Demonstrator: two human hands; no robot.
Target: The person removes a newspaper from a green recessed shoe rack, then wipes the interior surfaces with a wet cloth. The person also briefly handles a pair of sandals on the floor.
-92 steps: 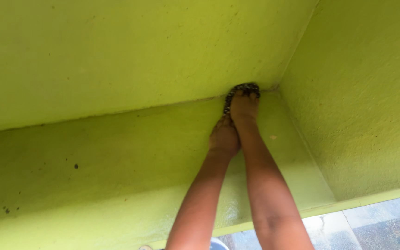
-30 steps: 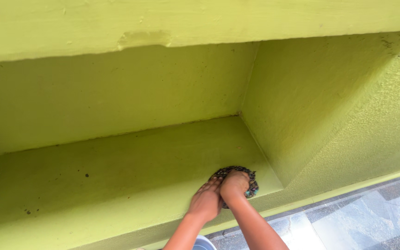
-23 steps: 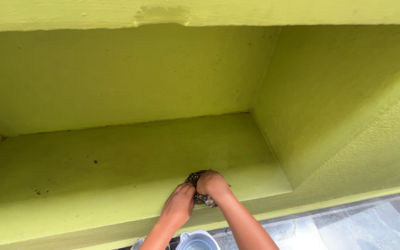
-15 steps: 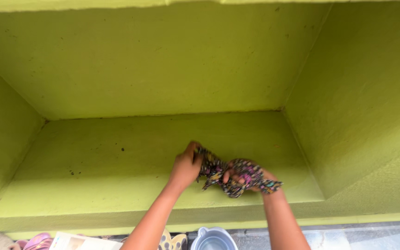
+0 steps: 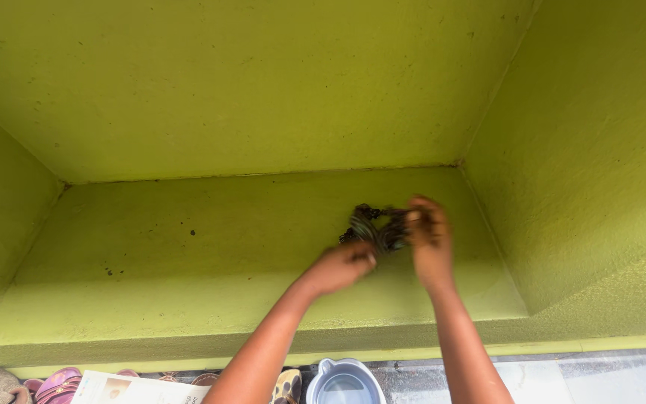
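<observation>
Both hands grip 1 dark patterned cloth [image 5: 374, 227], bunched above the green shelf [image 5: 188, 254] toward its right end. The left hand [image 5: 342, 265] closes on the near-left end; the right hand [image 5: 429, 236] closes on the right end. The cloth's long axis runs left-right between them. Motion blur hides finger detail.

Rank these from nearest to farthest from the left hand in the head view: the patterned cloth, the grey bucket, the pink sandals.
From the left hand:
1. Patterned cloth, just above it on the green ledge, held with the right hand.
2. Grey bucket, below on the floor.
3. Pink sandals, far lower left.
</observation>
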